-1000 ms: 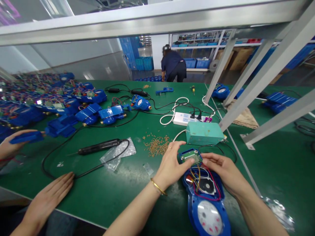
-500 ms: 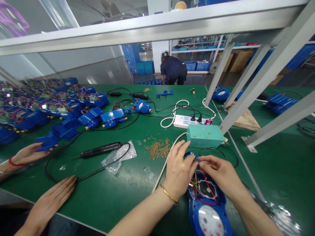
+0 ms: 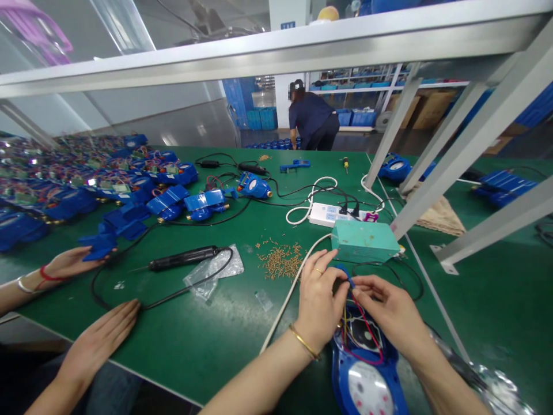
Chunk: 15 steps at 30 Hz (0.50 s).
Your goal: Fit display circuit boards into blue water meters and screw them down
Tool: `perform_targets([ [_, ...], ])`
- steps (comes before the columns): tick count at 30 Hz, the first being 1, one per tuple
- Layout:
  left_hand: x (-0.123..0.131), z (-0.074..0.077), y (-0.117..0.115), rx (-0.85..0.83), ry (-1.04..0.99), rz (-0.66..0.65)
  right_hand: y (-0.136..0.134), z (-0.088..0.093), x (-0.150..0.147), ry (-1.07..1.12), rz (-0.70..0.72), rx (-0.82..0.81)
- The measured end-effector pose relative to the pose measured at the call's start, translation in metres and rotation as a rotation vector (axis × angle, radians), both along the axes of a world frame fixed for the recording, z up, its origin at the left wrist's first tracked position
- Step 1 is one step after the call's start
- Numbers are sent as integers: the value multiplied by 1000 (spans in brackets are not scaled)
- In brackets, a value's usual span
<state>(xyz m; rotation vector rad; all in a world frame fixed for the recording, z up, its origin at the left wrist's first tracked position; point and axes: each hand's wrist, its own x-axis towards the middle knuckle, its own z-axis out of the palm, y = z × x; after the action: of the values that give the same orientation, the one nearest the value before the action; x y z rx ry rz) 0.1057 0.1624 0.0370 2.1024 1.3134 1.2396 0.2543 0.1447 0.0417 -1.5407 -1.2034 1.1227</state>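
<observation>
The left hand [image 3: 319, 305] and right hand [image 3: 386, 308] are close together above the near edge of the worktop [image 3: 194, 351], their fingertips meeting on a small blue part [image 3: 345, 275]. They seem to pinch it between them, though the fingers hide most of it. A moment ago, a green circuit board showed plainly in a blue frame between the hands; now they have closed in over it, so no board can be seen and only a thin blue edge shows. Red and yellow wires [image 3: 360, 337] run down from that grip into an open blue water meter [image 3: 343, 369], which lies on the worktop just beneath the hands, its white dial towards the near edge. Just beyond the hands sit a teal box [image 3: 365, 241], a scatter of brass pins [image 3: 280, 260] and a white power strip [image 3: 328, 214]. To the left, a co-worker's hand [image 3: 75, 264] holds a blue plastic cover [image 3: 98, 246], and that co-worker's other hand [image 3: 99, 346] lies flat on the worktop near a black soldering iron [image 3: 184, 258]. Heaps of blue meters [image 3: 103, 190] fill the far left.
</observation>
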Motion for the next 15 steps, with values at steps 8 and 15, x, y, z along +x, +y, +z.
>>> perform_targets([
  [8, -5, 3, 8, -5, 89, -65, -1, 4, -1, 33, -35, -30],
  [15, -23, 14, 8, 116, 318, -296, 2, -2, 6, 95, -71, -112],
])
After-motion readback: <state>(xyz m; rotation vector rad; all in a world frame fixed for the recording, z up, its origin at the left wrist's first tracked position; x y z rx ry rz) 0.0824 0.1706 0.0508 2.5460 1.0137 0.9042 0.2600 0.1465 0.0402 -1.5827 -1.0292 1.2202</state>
